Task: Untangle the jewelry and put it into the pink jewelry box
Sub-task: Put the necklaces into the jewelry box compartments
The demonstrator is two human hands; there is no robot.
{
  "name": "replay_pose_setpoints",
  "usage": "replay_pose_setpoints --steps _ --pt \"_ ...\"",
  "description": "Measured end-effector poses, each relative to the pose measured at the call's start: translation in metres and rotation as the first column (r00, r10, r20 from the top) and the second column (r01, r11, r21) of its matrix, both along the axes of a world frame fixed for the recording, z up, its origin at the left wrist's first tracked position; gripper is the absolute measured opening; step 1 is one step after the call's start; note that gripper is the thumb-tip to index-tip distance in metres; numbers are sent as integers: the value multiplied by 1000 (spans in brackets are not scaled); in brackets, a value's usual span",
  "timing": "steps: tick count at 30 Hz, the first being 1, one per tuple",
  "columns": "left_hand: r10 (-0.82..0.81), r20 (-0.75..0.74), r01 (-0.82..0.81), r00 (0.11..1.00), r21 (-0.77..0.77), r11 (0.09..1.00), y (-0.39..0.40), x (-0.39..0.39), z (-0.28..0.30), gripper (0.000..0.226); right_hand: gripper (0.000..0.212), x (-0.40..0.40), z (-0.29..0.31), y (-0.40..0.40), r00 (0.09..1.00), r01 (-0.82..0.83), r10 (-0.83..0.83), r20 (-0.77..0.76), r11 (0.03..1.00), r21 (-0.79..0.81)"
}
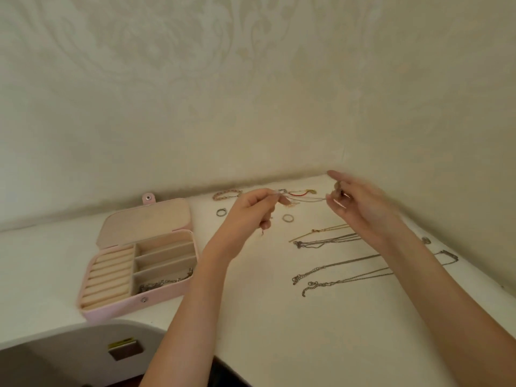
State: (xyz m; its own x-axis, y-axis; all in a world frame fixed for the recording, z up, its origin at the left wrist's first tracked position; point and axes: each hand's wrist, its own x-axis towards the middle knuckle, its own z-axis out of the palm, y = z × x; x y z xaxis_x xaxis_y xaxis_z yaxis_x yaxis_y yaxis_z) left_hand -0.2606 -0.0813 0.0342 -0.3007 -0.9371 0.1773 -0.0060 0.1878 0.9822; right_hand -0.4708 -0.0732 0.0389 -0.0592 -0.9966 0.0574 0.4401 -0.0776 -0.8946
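Holding: a thin chain (pixel 307 199) is stretched between both raised hands above the far part of the worktop (pixel 265 317).
Left hand: the left hand (pixel 248 210) is closed to a pinch, thumb and forefinger gripping one end of the chain; the other fingers are curled in.
Right hand: the right hand (pixel 360 202) is blurred; its fingers are pinched on the other end, where a small pendant-like piece is seen, while the forefinger is stretched out.
Pink jewelry box (pixel 139 275): it is set open on the left of the worktop, lid leaning back toward the wall.
Box contents: a silver chain (pixel 164 283) is laid in the nearest long compartment; ring rolls are seen on the left side.
Still on the worktop: a beaded bracelet (pixel 226 194) and a red cord bracelet (pixel 300 193) are placed near the wall; two rings (pixel 222 212) (pixel 288 218) are lying below them.
Necklaces: a gold chain (pixel 318 231) and several silver necklaces (pixel 329 275) are laid out in rows under the right forearm.
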Motion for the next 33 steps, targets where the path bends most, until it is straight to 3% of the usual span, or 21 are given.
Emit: replay_pose_setpoints --steps 1,3,5,8,11,14,16,19,24,27,30,33 --pt "31 -25 -31 999 1 1000 5 10 0 36 28 8 -1 3 967 -12 2 -255 999 -38" --pt "123 -58 -123 991 2 992 16 31 3 35 25 27 -3 9 736 -36 -63 -674 990 -133" --pt "207 -80 -208 975 -5 978 26 55 7 33 23 49 -3 12 547 -108 -114 -829 973 -205" --pt "275 -145 -278 950 4 961 35 95 11 44 25 83 -2 12 442 -210 -130 -887 947 -244" --pt "363 -208 -369 908 9 929 46 132 7 35 26 117 12 7 450 -248 -142 -882 929 -276" --pt "485 -33 -485 874 -122 866 63 153 -4 34 25 148 39 0 522 -275 -165 -837 896 -349" --pt "513 112 -485 851 -206 850 76 155 -10 29 25 167 58 -2 612 -274 -170 -773 871 -408" --pt "515 196 -465 835 -251 849 91 157 -15 21 25 184 74 -1 679 -300 -172 -713 822 -484" --pt "582 203 -551 787 -193 812 106 161 -23 13 23 193 74 9 680 -418 -60 -731 787 -453" --pt "623 324 -572 712 -247 782 109 163 -29 11 23 202 70 13 677 -465 -4 -736 772 -432" --pt "655 404 -543 639 -365 756 114 162 -33 19 25 211 66 16 646 -521 25 -763 744 -417" --pt "631 424 -538 649 -331 775 119 164 -36 31 28 216 59 16 609 -564 46 -792 727 -391"
